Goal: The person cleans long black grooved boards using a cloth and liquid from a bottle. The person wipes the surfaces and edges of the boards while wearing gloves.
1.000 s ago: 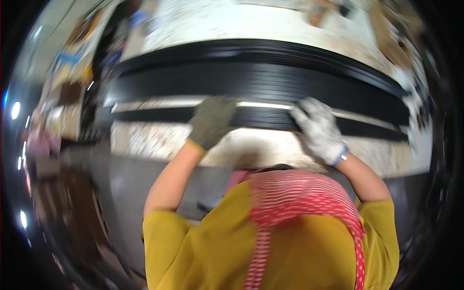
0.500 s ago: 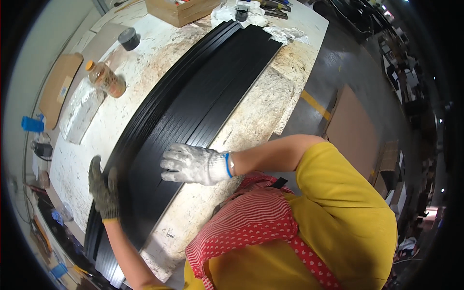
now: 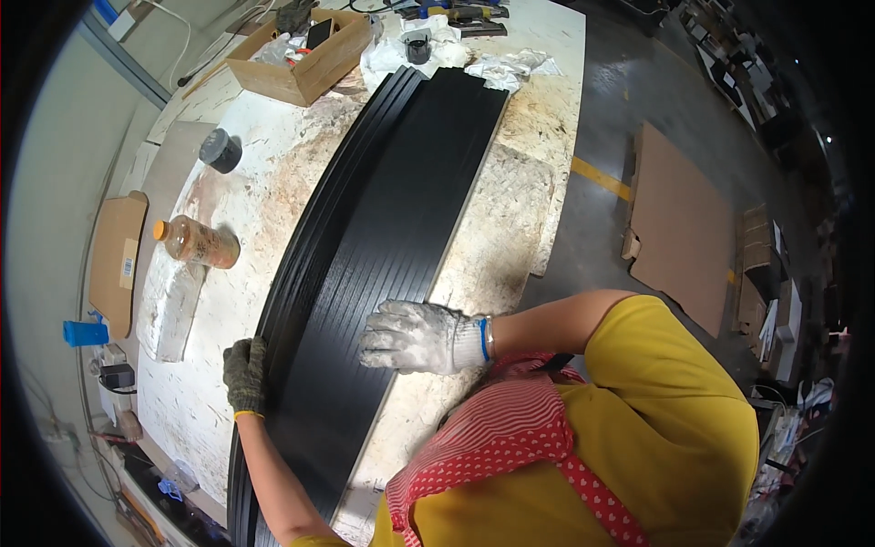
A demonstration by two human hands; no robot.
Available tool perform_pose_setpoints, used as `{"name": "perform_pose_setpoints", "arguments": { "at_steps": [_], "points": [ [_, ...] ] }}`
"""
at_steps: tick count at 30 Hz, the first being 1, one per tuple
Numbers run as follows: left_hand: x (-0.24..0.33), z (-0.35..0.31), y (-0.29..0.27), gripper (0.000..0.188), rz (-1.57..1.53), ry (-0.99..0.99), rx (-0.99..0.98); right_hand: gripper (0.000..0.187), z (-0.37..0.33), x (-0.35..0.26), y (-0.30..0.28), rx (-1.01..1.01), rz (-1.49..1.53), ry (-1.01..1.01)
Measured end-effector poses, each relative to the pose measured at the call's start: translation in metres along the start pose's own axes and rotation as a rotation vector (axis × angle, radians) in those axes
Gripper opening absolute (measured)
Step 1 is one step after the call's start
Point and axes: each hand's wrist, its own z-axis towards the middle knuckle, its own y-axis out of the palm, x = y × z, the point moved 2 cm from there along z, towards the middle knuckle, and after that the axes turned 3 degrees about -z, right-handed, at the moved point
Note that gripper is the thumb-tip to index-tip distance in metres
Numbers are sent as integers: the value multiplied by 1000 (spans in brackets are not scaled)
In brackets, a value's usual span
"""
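Long black slats [image 3: 392, 191] lie stacked side by side across the worktable, with stepped strips along their left side. My right hand [image 3: 415, 337], in a greyish-white glove with a blue cuff edge, lies flat on the slats near their right edge, fingers stretched and pointing left. At the stack's left edge is my left hand [image 3: 244, 376], in a dark grey-green glove with a yellow cuff edge. Its fingers are bent against the outer strips; their tips are partly hidden. The near end of the slats passes beneath my left forearm.
The stained white worktable [image 3: 497, 214] carries a bottle with an orange cap [image 3: 196, 242], a dark-lidded jar [image 3: 220, 150] and a wooden box [image 3: 301, 68] of odds and ends. Crumpled white cloths and a black cup [image 3: 416, 46] are at the back. A cardboard sheet [image 3: 679, 219] stands right.
My left hand has come from raised, spread fingers to bent fingers at the left strips. My right hand stays flat on the slats. The seam between the right-hand slats no longer shows. The view has shifted.
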Motion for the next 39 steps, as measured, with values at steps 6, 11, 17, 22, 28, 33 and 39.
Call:
{"name": "perform_pose_setpoints", "arguments": {
  "at_steps": [6, 11, 17, 22, 28, 33, 39],
  "points": [
    [39, -27, -8, 41, -146, -87, 6, 49, -3, -1, 8, 91, -38, 36],
    [65, -69, 4, 53, 92, 139, 124, 48, -3, -3, 13, 165, -75, 19],
    [77, -70, 19, 50, 106, 98, 270, 53, -8, 0, 19, 171, -32, 14],
    [67, -70, 23, 48, 77, 54, 269, 62, -14, 27, -25, 166, 117, 40],
    [73, -74, 32, 48, 230, -35, 294, 53, -80, 235, -139, 815, 450, 656],
    [102, -63, 30, 48, 203, -255, 299, 59, -157, 432, -142, 332, -282, 649],
    [83, -72, 34, 46, 214, -267, 319, 50, -155, 466, -179, 22, -195, 1218]
  ]
}}
